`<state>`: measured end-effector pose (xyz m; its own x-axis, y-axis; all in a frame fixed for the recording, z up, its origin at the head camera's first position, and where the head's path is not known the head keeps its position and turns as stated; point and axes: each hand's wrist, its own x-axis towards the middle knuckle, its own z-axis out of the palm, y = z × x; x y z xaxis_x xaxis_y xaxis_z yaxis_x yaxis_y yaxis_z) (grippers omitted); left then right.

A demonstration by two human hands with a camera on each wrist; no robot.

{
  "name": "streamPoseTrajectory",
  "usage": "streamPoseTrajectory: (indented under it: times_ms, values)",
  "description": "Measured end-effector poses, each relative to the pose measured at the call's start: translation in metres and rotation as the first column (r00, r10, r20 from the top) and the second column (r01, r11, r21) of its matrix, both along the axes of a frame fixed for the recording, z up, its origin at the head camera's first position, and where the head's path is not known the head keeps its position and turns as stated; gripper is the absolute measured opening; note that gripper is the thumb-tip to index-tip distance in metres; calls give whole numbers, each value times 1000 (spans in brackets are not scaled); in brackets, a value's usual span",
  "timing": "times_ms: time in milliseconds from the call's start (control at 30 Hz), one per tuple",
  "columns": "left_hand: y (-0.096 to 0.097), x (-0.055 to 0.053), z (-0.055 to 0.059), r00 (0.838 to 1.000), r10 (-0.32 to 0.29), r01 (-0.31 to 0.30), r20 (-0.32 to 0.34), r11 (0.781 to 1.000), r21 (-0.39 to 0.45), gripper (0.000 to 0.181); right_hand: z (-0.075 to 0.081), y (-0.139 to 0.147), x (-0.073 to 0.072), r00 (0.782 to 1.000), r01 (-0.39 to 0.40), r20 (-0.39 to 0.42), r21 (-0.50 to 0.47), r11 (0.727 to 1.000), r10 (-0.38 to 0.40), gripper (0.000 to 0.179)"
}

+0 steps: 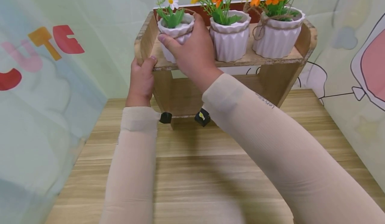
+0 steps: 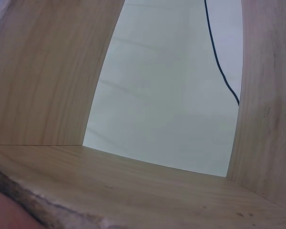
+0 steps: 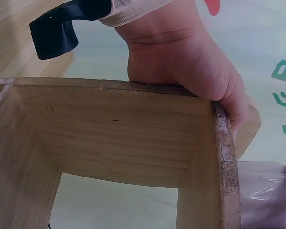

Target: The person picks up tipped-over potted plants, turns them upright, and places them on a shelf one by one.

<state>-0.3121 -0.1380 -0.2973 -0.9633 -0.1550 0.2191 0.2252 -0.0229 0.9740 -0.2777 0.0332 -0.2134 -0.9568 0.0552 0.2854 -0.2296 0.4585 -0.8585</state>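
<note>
My right hand (image 1: 195, 53) grips a white ribbed flowerpot (image 1: 167, 54) with white daisies (image 1: 170, 0), the thumb at its front and the fingers round its right side. The pot stands at the left end of the top board of a small wooden shelf (image 1: 264, 63). With my left hand (image 1: 141, 80) I hold the shelf's left edge, the thumb on the front of the board. The right wrist view shows that left hand (image 3: 181, 62) curled over the wood, with part of the pot (image 3: 263, 195) beside it. Only a bit of skin shows in the left wrist view.
Two more white pots, one in the middle (image 1: 230, 41) and one on the right (image 1: 276, 36), hold orange and yellow flowers and share the top board. The shelf stands on a wood-grain table (image 1: 192, 184). Printed curtains (image 1: 66, 117) hang on both sides.
</note>
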Motion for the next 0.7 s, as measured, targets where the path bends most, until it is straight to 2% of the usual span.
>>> streamPoseTrajectory:
  times_ms: [700]
  values:
    - [0,1,0,1000,7,-7,-8,1000,-1,44,-1,1,-1,1000,-11,0,-11,1000,11,101]
